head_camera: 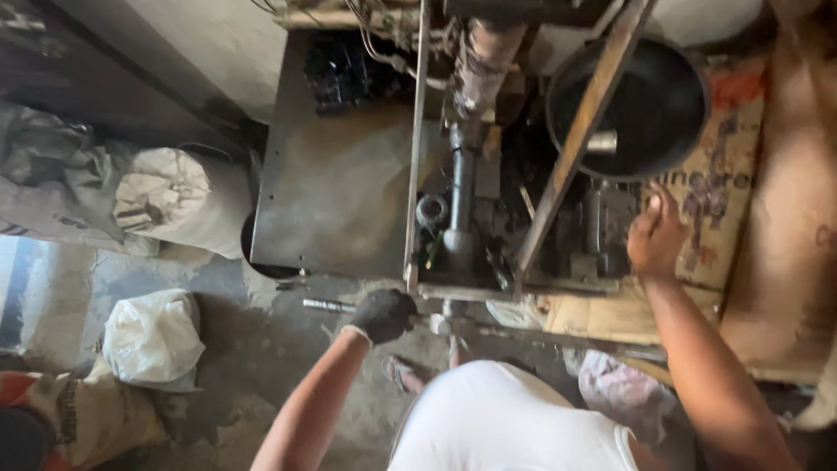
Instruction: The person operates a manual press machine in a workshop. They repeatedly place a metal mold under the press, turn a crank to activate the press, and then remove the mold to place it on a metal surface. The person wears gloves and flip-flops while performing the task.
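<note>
The metal lever (453, 324) lies nearly level along the machine's (471, 209) front edge, its free end pointing left. The gloved left hand (382, 314) is clenched around it near that end. The bare right hand (656, 237) rests on the machine's right side, fingers loosely spread, below the black bowl (649, 109).

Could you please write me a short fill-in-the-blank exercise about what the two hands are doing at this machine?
1. The left hand wears a dark ____.
2. It grips a metal ____ below the machine.
3. The bare right hand rests just below the round black ____.

Missing words: glove; rod; pan
</note>
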